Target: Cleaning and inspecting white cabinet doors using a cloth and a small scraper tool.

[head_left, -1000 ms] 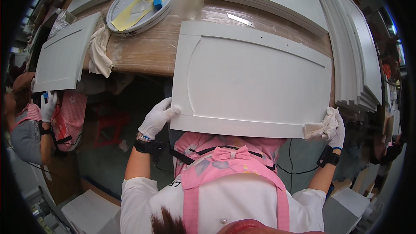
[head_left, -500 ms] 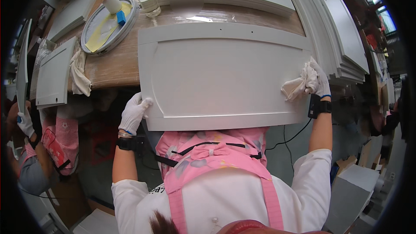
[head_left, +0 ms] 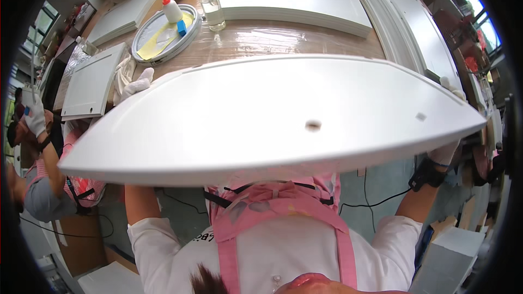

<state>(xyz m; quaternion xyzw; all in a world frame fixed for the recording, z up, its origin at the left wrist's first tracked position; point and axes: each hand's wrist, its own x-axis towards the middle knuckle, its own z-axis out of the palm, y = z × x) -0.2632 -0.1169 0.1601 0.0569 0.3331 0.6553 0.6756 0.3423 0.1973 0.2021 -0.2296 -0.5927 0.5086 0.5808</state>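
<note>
A white cabinet door panel (head_left: 261, 114) is raised in front of me, tilted, with its broad face and a blurred round hole turned up toward me. My left hand (head_left: 140, 84) in a white glove grips its left side, the fingers showing over the far edge. At the right end my right hand (head_left: 453, 89), also gloved, is closed on the panel; its fingers show past the far edge and its wrist below. The panel covers most of both hands. Whether the white rag is still in my right hand is hidden.
On the wrapped table (head_left: 239, 41), a round lid (head_left: 190, 37) bears a red-tipped glue bottle (head_left: 172, 11) and a blue block (head_left: 182, 28), beside a clear bottle (head_left: 213, 11). Stacked panels (head_left: 294, 0) stand behind, more panels (head_left: 400, 27) right. A co-worker (head_left: 46, 185) is at left.
The panel has come up off the table edge toward me and tipped, so a different face shows. Both hands rose with it. The rag at my right hand is no longer visible.
</note>
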